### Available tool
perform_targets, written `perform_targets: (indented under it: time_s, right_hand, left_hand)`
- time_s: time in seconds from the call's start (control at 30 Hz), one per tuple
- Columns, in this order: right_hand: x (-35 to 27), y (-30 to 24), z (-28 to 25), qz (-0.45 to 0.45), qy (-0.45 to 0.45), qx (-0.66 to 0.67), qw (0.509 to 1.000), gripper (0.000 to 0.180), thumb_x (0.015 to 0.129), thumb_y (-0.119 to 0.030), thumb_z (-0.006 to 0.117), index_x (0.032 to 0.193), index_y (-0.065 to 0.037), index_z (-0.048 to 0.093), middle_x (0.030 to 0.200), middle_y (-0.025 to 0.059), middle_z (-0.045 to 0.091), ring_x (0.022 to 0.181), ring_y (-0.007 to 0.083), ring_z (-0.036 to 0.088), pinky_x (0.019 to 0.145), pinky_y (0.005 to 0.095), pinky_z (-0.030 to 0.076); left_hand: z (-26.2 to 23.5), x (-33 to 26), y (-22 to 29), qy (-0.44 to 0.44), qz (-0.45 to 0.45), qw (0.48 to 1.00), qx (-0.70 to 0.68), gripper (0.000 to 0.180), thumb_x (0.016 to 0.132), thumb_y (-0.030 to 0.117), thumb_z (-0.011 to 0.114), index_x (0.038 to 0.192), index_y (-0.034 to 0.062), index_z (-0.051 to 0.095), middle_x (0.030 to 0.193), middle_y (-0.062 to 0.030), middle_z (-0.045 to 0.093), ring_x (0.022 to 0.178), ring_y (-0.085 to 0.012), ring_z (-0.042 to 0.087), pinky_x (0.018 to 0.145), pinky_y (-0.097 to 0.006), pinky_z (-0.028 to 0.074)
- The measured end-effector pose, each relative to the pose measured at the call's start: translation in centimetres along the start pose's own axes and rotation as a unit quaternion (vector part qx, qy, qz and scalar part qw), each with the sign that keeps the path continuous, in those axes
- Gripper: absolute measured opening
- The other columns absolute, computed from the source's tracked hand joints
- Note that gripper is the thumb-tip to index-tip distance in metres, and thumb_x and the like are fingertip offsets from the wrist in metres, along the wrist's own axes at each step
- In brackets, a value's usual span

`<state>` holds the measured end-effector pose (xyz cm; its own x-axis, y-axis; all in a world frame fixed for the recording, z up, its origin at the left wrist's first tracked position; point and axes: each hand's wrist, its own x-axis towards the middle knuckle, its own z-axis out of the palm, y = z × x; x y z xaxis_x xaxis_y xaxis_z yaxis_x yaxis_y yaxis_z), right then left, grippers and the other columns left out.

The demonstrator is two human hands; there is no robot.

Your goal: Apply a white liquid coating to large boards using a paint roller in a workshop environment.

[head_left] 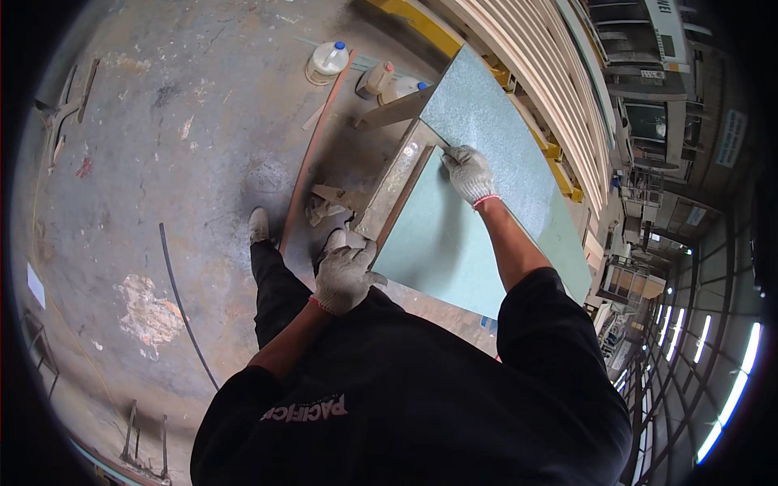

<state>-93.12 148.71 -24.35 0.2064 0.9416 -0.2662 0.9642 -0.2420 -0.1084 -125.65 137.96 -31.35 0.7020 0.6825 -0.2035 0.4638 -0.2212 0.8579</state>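
Shirt (421, 389) — panel (421, 259) — jug (327, 61), contents unclear

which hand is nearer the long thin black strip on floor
Left. The white gloved left hand is right of that strip; the right hand is farther right, at the pale green flat board.

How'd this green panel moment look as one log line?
pale green panel: left edge brown; left hand: gloved, at panel's near-left corner; right hand: gloved, at panel's far-left corner; leftmost blue-capped jug: on floor
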Motion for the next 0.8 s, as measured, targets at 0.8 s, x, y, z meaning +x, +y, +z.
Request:
perform_targets:
  time_s: [0.8]
  right_hand:
    - [-10.3,-1.4,-4.1,0.139,0.318,0.102,0.932,0.051,0.09,-0.022,0.072,0.136,-0.002,0.062,0.128,0.0231,0.066,0.112,0.0387,0.066,0.099,0.0458,0.052]
  left_hand:
    - [-7.8,-1.4,-6.9,-0.168,-0.053,0.967,0.186,0.05,0.088,0.048,0.068,0.112,0.0045,0.067,0.126,-0.0221,0.066,0.117,-0.0406,0.062,0.097,-0.049,0.05]
